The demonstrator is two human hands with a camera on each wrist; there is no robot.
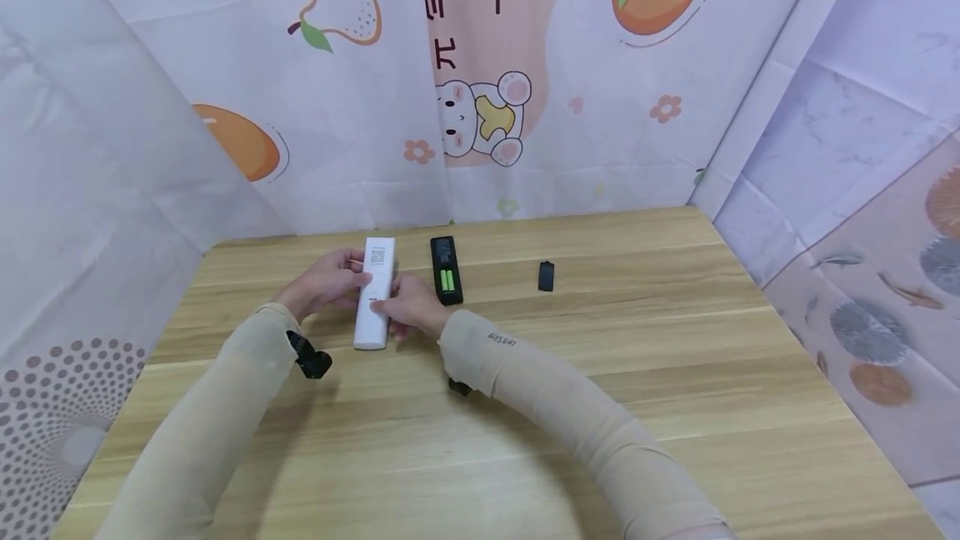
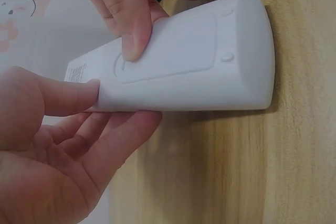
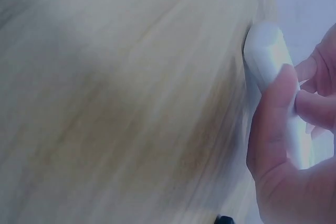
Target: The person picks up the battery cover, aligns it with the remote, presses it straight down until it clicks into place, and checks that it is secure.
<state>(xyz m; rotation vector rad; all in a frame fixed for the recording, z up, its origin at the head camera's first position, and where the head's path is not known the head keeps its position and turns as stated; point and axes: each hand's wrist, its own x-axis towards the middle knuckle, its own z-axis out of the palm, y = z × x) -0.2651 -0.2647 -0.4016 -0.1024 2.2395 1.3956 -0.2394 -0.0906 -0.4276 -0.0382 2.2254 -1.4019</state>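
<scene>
Presently, note white remote left of the frame's centre, held between left grip and right grip; probably light, stiff, slightly slippery; best taken by its long sides.

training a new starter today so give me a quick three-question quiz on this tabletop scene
1. Count: how many green cylindrical batteries show in the slim black plastic remote?

2. True or false: the small black rectangular plastic cover lies apart from the black remote.

3. Choose: the left hand and right hand both hold
a) the black remote
b) the black cover
c) the long white rectangular plastic remote

Key: 1. Two. 2. True. 3. c.
</scene>
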